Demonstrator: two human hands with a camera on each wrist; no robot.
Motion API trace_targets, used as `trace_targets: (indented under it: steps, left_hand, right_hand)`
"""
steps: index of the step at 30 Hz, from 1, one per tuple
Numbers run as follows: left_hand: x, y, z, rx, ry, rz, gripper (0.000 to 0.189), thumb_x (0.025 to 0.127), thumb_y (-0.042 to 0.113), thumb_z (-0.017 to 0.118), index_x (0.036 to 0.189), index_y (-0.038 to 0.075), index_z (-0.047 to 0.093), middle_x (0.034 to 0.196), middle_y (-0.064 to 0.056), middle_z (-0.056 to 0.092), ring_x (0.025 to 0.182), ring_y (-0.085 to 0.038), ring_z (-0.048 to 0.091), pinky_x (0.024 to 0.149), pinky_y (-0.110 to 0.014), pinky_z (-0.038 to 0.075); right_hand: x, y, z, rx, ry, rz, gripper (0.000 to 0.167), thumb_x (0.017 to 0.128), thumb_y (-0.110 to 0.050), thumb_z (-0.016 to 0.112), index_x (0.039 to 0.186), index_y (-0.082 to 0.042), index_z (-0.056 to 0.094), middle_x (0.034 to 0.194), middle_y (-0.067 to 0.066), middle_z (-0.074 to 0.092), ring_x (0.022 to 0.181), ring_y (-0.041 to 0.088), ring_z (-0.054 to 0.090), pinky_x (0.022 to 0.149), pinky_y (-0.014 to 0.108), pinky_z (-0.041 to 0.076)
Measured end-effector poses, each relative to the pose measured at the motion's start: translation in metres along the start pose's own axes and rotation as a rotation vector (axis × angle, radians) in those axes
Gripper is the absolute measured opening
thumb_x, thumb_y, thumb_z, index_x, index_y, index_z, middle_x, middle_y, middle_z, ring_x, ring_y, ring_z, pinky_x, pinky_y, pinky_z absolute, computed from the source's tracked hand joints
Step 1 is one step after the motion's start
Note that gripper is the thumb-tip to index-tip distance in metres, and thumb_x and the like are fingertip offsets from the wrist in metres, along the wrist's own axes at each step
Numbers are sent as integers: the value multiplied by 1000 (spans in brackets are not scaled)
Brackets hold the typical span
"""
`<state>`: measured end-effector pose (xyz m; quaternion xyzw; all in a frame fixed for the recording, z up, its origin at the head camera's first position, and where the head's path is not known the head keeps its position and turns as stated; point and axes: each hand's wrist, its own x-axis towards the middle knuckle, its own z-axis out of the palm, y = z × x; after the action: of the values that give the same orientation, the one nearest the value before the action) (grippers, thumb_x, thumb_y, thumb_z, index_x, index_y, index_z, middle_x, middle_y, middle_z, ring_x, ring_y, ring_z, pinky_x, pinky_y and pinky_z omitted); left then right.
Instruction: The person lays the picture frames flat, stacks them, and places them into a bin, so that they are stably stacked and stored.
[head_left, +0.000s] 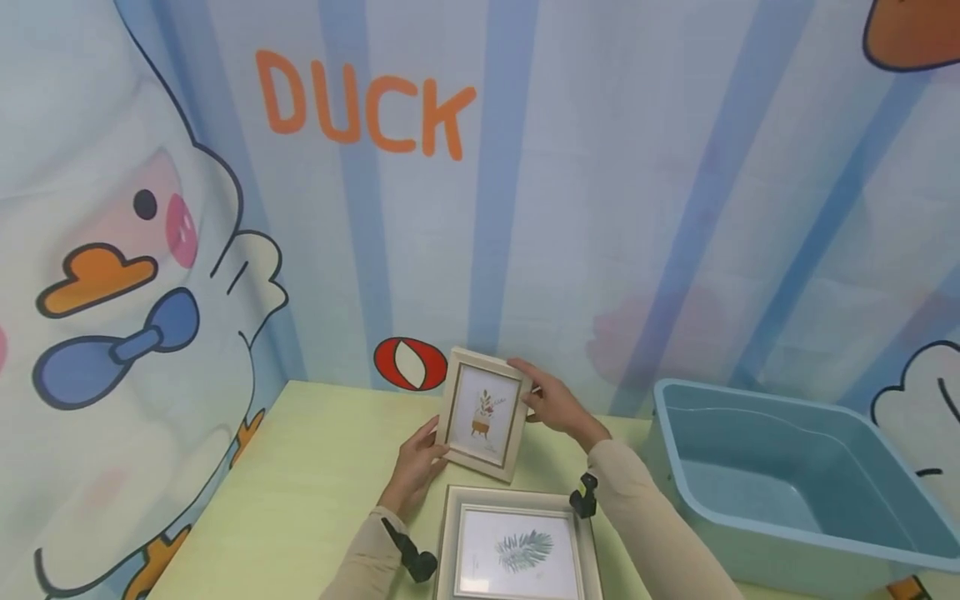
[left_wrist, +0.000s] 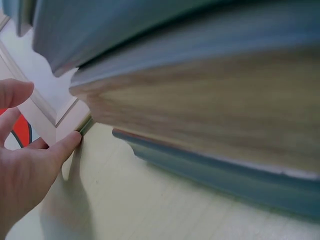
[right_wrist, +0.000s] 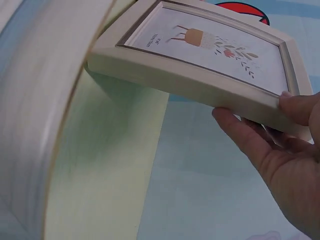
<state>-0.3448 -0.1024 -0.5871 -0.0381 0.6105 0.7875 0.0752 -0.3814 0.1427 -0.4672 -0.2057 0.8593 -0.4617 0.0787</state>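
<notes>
In the head view, orange letters reading DUCK (head_left: 373,115) stand on the striped backdrop (head_left: 450,233) above the table (head_left: 322,467). The small frame (head_left: 482,417) is held between both hands over the table's far part, its picture facing the person; its long axis runs up and away, the top leaning slightly right. The left hand (head_left: 415,471) pinches its lower left corner, thumb at the front; the right hand (head_left: 558,404) grips the upper part of its right edge. Nearer the person lies a larger frame (head_left: 517,554) with a leaf print, and a blue tub (head_left: 787,557) stands at the right. In the left wrist view, the small frame's corner rests against the left fingers, one fingertip touching its edge; a big moulded edge blurs across the rest. In the right wrist view, the right thumb lies on the front face and the fingers reach behind, closely spanning the border; the print appears sideways, legs of its drawn pot leftward, beside tiny lettering that I cannot read reliably.
</notes>
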Motion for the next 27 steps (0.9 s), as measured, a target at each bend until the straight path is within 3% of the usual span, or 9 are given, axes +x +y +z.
trace_targets:
  steps: [3, 9, 11, 14, 17, 22, 27]
  left_hand:
    - [-1, -1, -1, 22, -2, 8, 65, 97, -5, 50, 157, 7, 30, 159, -31, 28, 143, -47, 36, 116, -56, 36]
    - [-2, 0, -1, 114, 81, 44, 62, 95, -2, 54, 154, 6, 36, 157, -30, 32, 140, -46, 43, 111, -50, 44]
    - [-3, 2, 0, 96, 103, 43, 59, 96, 0, 54, 153, 4, 37, 157, -31, 32, 138, -46, 45, 110, -49, 46]
    - [-5, 6, 3, 13, 114, 42, 58, 98, 1, 51, 153, -2, 33, 156, -34, 30, 137, -48, 44, 110, -49, 45]
    - [-10, 12, 6, -139, 118, 37, 65, 99, 1, 47, 157, -4, 18, 156, -37, 25, 140, -49, 38, 113, -49, 41]
    - [-18, 29, 7, -357, 107, 52, 72, 103, 3, 40, 158, 0, -6, 159, -37, 15, 146, -47, 28, 118, -46, 34]
    - [-27, 52, 8, -469, 61, 113, 61, 105, 3, 37, 159, 0, 7, 161, -29, 21, 148, -42, 28, 120, -42, 33]
  right_hand:
    - [0, 0, 5, 15, 47, -8, 56, 102, 4, 46, 155, -13, 36, 131, 28, 55, 104, 39, 65, 79, 48, 63]
    - [-3, -9, 13, 41, 121, -2, 56, 99, 4, 51, 152, -13, 43, 123, 27, 59, 96, 33, 65, 75, 46, 63]
    - [-6, -12, 13, 57, 147, 1, 56, 99, 5, 52, 152, -12, 43, 123, 27, 58, 96, 34, 65, 74, 44, 64]
    - [-10, -16, 13, 93, 183, 4, 57, 99, 5, 53, 151, -14, 44, 122, 27, 57, 97, 36, 65, 74, 42, 64]
    - [-14, -20, 12, 135, 199, -7, 57, 99, 4, 53, 151, -15, 44, 123, 28, 57, 100, 37, 65, 76, 41, 64]
    - [-19, -31, 8, 202, 231, -27, 58, 99, 2, 55, 152, -18, 43, 123, 29, 57, 104, 41, 65, 78, 41, 63]
    - [-23, -41, 2, 308, 282, -37, 59, 99, 3, 54, 154, -16, 40, 124, 31, 55, 109, 45, 62, 78, 43, 63]
